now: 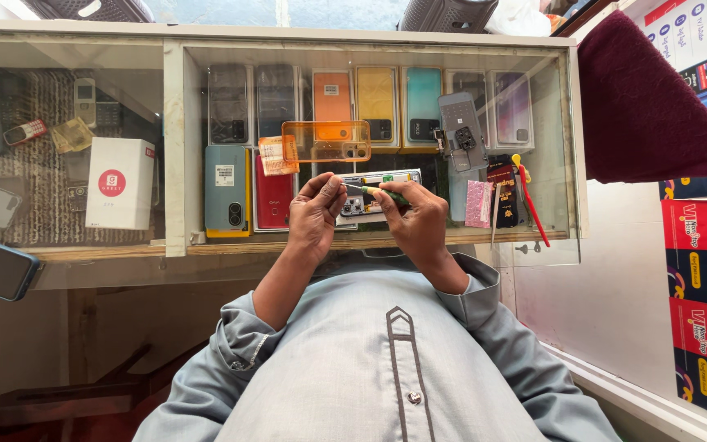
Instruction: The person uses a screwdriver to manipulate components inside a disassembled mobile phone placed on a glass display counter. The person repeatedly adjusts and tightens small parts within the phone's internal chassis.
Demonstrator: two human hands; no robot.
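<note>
Left hand (314,214) fingers pinched on screwdriver (382,193) tip; right hand (416,223) fingers clamped on its green handle, over opened phone (374,196) on glass tabletop (108,266). Orange case (326,140) at 11 o'clock. Display case (175,147) beneath holds phones; white box (119,182) at 9.

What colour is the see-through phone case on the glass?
Orange phone case, clearest in the head view.
</note>
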